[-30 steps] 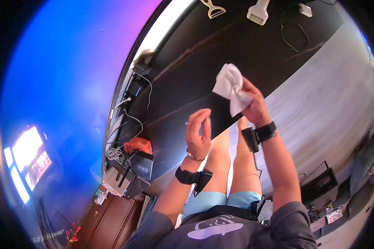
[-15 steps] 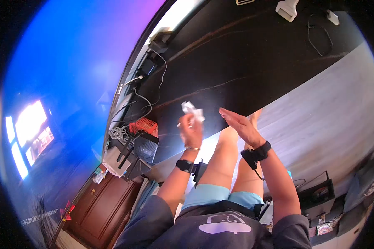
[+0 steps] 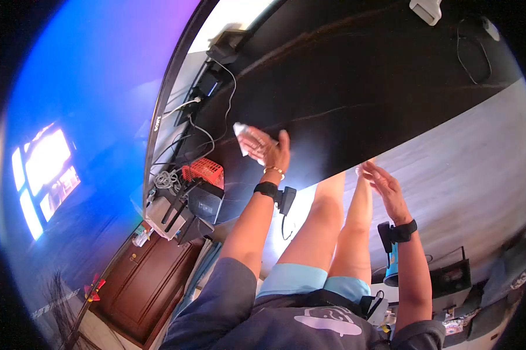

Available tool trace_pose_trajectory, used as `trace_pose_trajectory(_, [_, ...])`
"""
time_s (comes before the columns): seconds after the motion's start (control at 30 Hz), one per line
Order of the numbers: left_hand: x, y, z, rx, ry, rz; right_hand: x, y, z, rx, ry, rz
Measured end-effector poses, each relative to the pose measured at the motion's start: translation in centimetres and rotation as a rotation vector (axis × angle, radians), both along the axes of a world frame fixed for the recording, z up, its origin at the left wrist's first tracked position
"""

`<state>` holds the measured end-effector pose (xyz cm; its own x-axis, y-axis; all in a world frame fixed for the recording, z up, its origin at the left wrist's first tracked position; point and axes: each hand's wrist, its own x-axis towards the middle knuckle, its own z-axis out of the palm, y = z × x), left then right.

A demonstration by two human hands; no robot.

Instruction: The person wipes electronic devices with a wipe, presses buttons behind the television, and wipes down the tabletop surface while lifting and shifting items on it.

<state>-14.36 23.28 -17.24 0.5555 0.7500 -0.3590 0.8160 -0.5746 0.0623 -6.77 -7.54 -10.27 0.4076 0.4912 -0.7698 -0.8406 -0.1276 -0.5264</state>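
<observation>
My left hand [image 3: 269,149] is over the dark tabletop [image 3: 309,76], with a crumpled white tissue [image 3: 238,129] under its fingers. The thumb sticks up, apart from the other fingers. Part of the tissue is hidden by the hand. My right hand [image 3: 386,185] hovers off the table's near edge, above my legs; its fingers are loosely bent and nothing shows in them. Each wrist wears a black strap with a small box.
Along the left stand a large lit screen [image 3: 100,87], cables [image 3: 231,105], a red basket [image 3: 206,170] and a black box [image 3: 206,204]. A white device [image 3: 426,10] and a thin dark cable [image 3: 476,64] lie at the far right of the table.
My left hand has moved left and farther over the table with the tissue, its fingers now spread on it. My right hand has drawn away to the right and lower.
</observation>
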Motion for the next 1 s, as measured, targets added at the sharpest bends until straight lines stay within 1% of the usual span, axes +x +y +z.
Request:
trace_pose_trajectory(0.03, [1.7, -0.6, -0.4, -0.004, -0.079, -0.116, 0.1, 0.2, -0.1, 0.007, -0.004, -0.006])
trace_pose_trajectory(0.1, [7.5, -2.9, 0.9, -0.016, -0.165, -0.431, -0.1, 0.3, 0.4, -0.023, 0.029, -0.042])
trace_pose_trajectory(0.17, [13.8, -6.4, 2.6, -0.125, -0.184, -0.508, -0.5, 0.5, 0.7, -0.012, 0.023, -0.038])
trace_pose_trajectory(0.23, [18.5, -8.9, 2.5, -0.205, -0.2, -0.588, -0.7, 0.5, 0.9, -0.004, 0.006, -0.039])
trace_pose_trajectory(0.3, [21.9, -10.7, 2.7, -0.26, -0.3, -0.672, -0.8, 0.6, 1.0, -0.023, 0.021, 0.02])
trace_pose_trajectory(0.33, [23.1, -11.3, 2.5, -0.26, -0.382, -0.737, -0.8, 0.6, 1.1, -0.038, 0.007, 0.028])
trace_pose_trajectory(0.37, [23.9, -11.7, 2.4, -0.316, -0.512, -0.756, -0.6, 0.5, 1.1, -0.036, 0.002, 0.036])
trace_pose_trajectory(0.4, [24.2, -11.6, 2.2, -0.315, -0.612, -0.754, -0.5, 0.2, 1.0, -0.046, -0.061, 0.066])
trace_pose_trajectory(0.43, [24.1, -11.4, 1.9, -0.315, -0.71, -0.755, -0.4, -0.2, 0.9, -0.056, -0.123, 0.094])
trace_pose_trajectory(0.47, [23.0, -10.8, 1.8, -0.285, -0.756, -0.766, -0.1, -0.5, 0.8, -0.055, -0.122, 0.097])
trace_pose_trajectory(0.5, [21.0, -9.7, 3.3, -0.256, -0.797, -0.776, 0.3, -0.9, 0.9, -0.084, -0.128, 0.077])
trace_pose_trajectory(0.53, [18.6, -8.6, 5.4, -0.195, -0.744, -0.797, 0.6, -1.4, 1.1, -0.11, -0.133, 0.056])
trace_pose_trajectory(0.57, [16.3, -6.8, 8.1, -0.345, -0.664, -0.737, 0.7, -1.8, 1.1, -0.106, -0.13, 0.055])
trace_pose_trajectory(0.6, [11.5, -5.2, 7.6, -0.211, -0.668, -0.755, 0.6, -2.1, 1.0, -0.136, -0.116, 0.015])
trace_pose_trajectory(0.63, [7.4, -3.1, 8.5, -0.219, -0.61, -0.759, 0.6, -2.4, 1.0, -0.167, -0.104, -0.028])
trace_pose_trajectory(0.67, [2.5, -1.2, 8.6, -0.142, -0.502, -0.773, 0.6, -2.7, 1.0, -0.172, -0.116, -0.022])
trace_pose_trajectory(0.7, [-1.8, 0.1, 9.3, -0.204, -0.407, -0.629, 0.2, -2.8, 0.9, -0.172, -0.113, -0.027])
trace_pose_trajectory(0.73, [-6.4, 1.2, 9.2, -0.196, -0.312, -0.486, -0.1, -3.0, 0.7, -0.175, -0.105, -0.019])
trace_pose_trajectory(0.8, [-14.2, 2.7, 8.5, -0.16, -0.157, -0.308, -1.1, -3.3, 0.1, -0.18, -0.091, -0.008])
trace_pose_trajectory(0.83, [-17.3, 2.9, 7.7, -0.126, -0.014, -0.203, -1.9, -3.3, -0.4, -0.137, -0.09, -0.016])
trace_pose_trajectory(0.9, [-21.1, 3.0, 5.3, -0.121, 0.116, 0.134, -2.7, -3.3, -0.7, -0.085, -0.088, -0.02])
trace_pose_trajectory(0.93, [-22.0, 3.7, 3.7, -0.116, 0.113, 0.136, -3.0, -3.2, -0.6, -0.079, -0.091, 0.01])
trace_pose_trajectory(1.0, [-21.4, 5.7, -0.2, 0.033, 0.093, 0.415, -3.3, -3.0, -0.4, -0.081, -0.122, 0.063])
